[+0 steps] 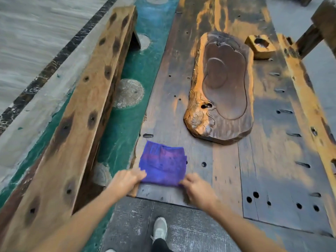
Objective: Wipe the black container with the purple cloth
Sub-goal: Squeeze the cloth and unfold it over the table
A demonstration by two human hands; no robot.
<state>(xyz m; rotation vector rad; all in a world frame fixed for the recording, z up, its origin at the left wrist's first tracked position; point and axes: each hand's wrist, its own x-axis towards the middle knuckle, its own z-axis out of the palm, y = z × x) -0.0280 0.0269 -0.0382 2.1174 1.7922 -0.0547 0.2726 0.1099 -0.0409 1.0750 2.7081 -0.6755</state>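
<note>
A folded purple cloth (163, 163) lies flat on the dark wooden table (263, 160) near its front edge. My left hand (125, 180) pinches the cloth's near left corner, and my right hand (198, 190) pinches its near right corner. The dark container (227, 91), a long wooden tray with a foot-shaped hollow and an orange bark edge, rests on the table beyond the cloth, well apart from both hands.
A small square wooden block with a dark hollow (260, 46) sits at the back right. A long wooden bench (87, 99) runs along the left over a green floor. A raised orange rail (305, 99) borders the table's right side. My shoe (160, 230) is on the grey tiles.
</note>
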